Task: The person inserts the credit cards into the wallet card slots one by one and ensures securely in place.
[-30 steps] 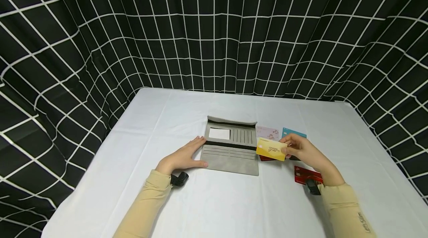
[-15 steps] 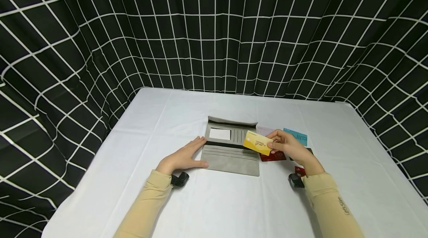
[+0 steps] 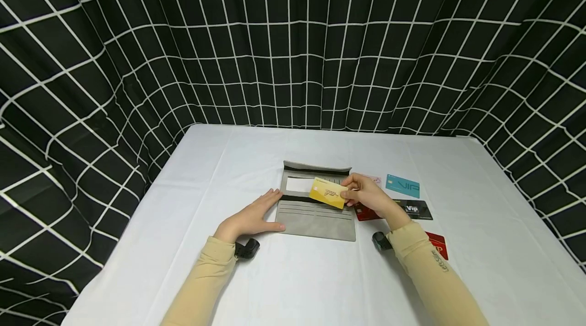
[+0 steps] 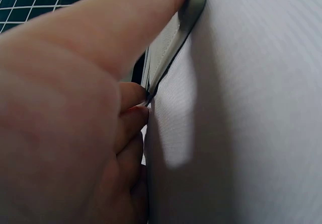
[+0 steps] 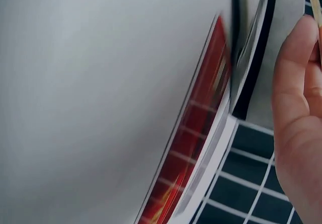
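Observation:
A grey wallet (image 3: 316,227) lies unfolded on the white table, with rows of card slots and a white panel in its upper half. My left hand (image 3: 251,218) rests at its left edge, thumb and fingertips touching it; the left wrist view shows the thumb on the wallet's edge (image 4: 173,53). Over the wallet's middle, my right hand (image 3: 370,196) pinches a yellow card (image 3: 327,193) at its right end, the card tilted. In the right wrist view only a sliver of the yellow card (image 5: 314,2) shows above the thumb (image 5: 297,68).
Right of the wallet lie a red card (image 3: 366,212), a black Vip card (image 3: 414,209), a blue VIP card (image 3: 403,185) and a partly hidden pink card (image 3: 376,180). Another red card (image 3: 438,244) is partly behind the right sleeve. A black grid-patterned curtain (image 3: 293,61) surrounds the table.
My right hand has carried the yellow card leftward, from the wallet's right side to over its middle, uncovering the cards at right. My left hand has stayed at the wallet's edge.

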{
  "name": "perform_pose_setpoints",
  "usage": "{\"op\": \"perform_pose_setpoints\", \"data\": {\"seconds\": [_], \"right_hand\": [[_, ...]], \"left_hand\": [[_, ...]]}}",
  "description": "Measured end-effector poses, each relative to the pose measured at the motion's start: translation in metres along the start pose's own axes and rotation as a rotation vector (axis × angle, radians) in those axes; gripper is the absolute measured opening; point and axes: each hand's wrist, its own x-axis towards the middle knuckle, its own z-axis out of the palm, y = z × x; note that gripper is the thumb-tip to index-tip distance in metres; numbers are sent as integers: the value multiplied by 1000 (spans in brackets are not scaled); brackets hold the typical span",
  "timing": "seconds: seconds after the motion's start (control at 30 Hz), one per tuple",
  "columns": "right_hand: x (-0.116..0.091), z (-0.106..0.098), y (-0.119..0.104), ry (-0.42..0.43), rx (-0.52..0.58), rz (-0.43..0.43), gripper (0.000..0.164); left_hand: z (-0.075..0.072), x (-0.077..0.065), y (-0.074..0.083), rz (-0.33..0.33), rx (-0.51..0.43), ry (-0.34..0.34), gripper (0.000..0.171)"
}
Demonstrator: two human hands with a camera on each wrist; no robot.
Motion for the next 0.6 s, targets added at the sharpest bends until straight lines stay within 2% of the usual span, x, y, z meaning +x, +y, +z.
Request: {"op": "perform_pose_setpoints", "data": {"seconds": [0.37, 0.6], "right_hand": [[17, 38, -20, 33, 145, 1, 20], [21, 52, -24, -39, 136, -2, 18]], "left_hand": [[1, 1, -4, 33, 6, 10, 93], [2, 2, -6, 25, 8, 15, 93]]}}
